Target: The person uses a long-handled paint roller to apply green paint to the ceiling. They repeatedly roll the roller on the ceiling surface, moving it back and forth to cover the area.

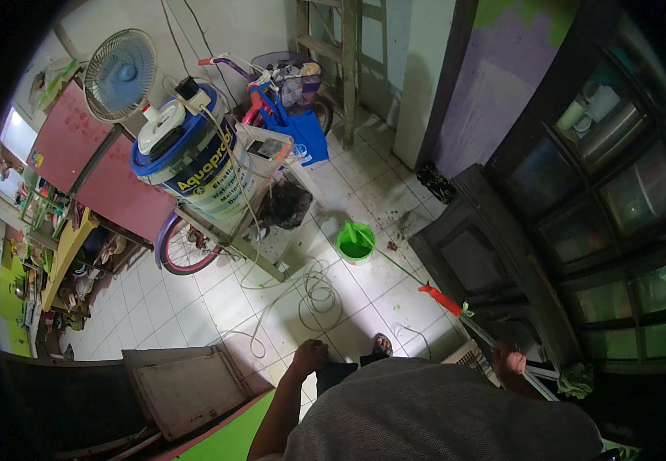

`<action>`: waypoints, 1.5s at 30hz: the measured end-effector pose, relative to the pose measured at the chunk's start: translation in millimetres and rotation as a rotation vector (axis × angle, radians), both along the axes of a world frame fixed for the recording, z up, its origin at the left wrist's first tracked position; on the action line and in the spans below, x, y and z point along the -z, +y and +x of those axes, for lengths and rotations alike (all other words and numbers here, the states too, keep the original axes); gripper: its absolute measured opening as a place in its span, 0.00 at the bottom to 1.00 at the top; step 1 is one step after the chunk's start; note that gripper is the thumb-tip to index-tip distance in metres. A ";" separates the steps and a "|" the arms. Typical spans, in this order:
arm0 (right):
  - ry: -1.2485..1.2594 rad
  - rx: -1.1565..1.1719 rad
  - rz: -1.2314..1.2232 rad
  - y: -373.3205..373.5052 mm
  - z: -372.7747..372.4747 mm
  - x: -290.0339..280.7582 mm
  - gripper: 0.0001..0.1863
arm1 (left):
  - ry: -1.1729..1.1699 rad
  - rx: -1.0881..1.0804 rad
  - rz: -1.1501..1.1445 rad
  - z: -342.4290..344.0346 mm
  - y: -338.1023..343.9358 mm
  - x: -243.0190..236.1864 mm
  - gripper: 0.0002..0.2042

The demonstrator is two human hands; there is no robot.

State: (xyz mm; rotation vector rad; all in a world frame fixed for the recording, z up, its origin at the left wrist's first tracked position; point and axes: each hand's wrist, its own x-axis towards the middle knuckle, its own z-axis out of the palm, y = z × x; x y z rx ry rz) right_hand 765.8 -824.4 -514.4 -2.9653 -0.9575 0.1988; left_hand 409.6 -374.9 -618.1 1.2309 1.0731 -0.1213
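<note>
My left hand hangs beside my dark-clad leg with its fingers curled; whether anything is inside them is hidden. At the lower right my right hand grips a long metal pole. A red handle sits on the pole, and a thinner rod runs from it down to a green bucket on the tiles, where a green tool head is inside.
A wooden stand carries a large tub and fan. Bicycles, a blue bag, loose hose coils and a ladder are around it. Dark glass-paned cabinetry stands right; a wooden panel is lower left.
</note>
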 end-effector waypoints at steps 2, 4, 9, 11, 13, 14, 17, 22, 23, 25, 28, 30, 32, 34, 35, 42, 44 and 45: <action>-0.039 -0.027 0.041 -0.2 0.1 1.8 0.14 | -0.029 0.090 0.085 -3.8 -1.1 11.8 0.25; -0.033 0.004 0.013 -10.4 -1.9 16.6 0.16 | -0.025 0.198 0.193 0.0 0.1 11.6 0.25; 0.100 0.085 -0.205 -18.1 2.6 35.9 0.20 | 0.082 0.091 0.068 19.0 1.8 -33.6 0.25; 0.161 0.115 -0.291 -20.1 3.6 39.7 0.21 | 0.088 0.089 0.060 18.9 1.4 -38.3 0.27; 0.186 0.123 -0.324 -22.4 4.4 43.5 0.23 | 0.098 0.083 0.057 19.8 0.0 -42.3 0.27; 0.188 0.121 -0.333 -23.7 3.2 46.5 0.24 | 0.094 0.083 0.063 19.5 -0.1 -42.0 0.27; 0.132 0.125 -0.326 -27.7 -1.0 59.0 0.24 | 0.078 0.072 0.066 18.6 -1.9 -40.1 0.27; 0.219 0.169 -0.347 -24.4 -3.8 52.3 0.21 | 0.101 0.117 0.107 22.8 -3.3 -43.8 0.26; 0.231 0.169 -0.362 -24.9 -4.6 51.5 0.22 | 0.097 0.110 0.098 21.8 -3.7 -37.1 0.26; 0.253 0.158 -0.344 -15.3 -5.8 36.3 0.22 | 0.091 0.087 0.083 16.9 -4.1 -16.9 0.26; 0.254 0.164 -0.372 -7.1 -9.8 27.7 0.22 | 0.088 0.107 0.118 14.0 -4.2 -4.9 0.26; 0.252 0.165 -0.387 -7.3 -10.3 27.3 0.22 | 0.080 0.117 0.116 12.5 -2.9 -3.8 0.26; 0.260 0.162 -0.379 -8.5 -10.0 28.1 0.22 | 0.073 0.114 0.112 13.4 -2.6 -5.2 0.26; 0.262 0.159 -0.409 -12.9 -10.6 32.0 0.22 | 0.067 0.101 0.108 17.7 -4.3 -14.8 0.27; 0.264 0.158 -0.424 -15.2 -10.9 34.4 0.22 | 0.075 0.132 0.131 19.3 -3.8 -20.4 0.27; 0.193 0.128 -0.294 -17.3 -12.2 38.5 0.21 | 0.081 0.182 0.146 31.0 -1.0 -48.3 0.28; 0.270 0.157 -0.254 -8.6 -10.8 27.3 0.21 | 0.083 0.144 0.098 29.1 -2.4 -44.1 0.28; 0.292 0.166 -0.245 -7.9 -11.2 24.6 0.21 | 0.075 0.121 0.071 28.6 -2.5 -42.9 0.28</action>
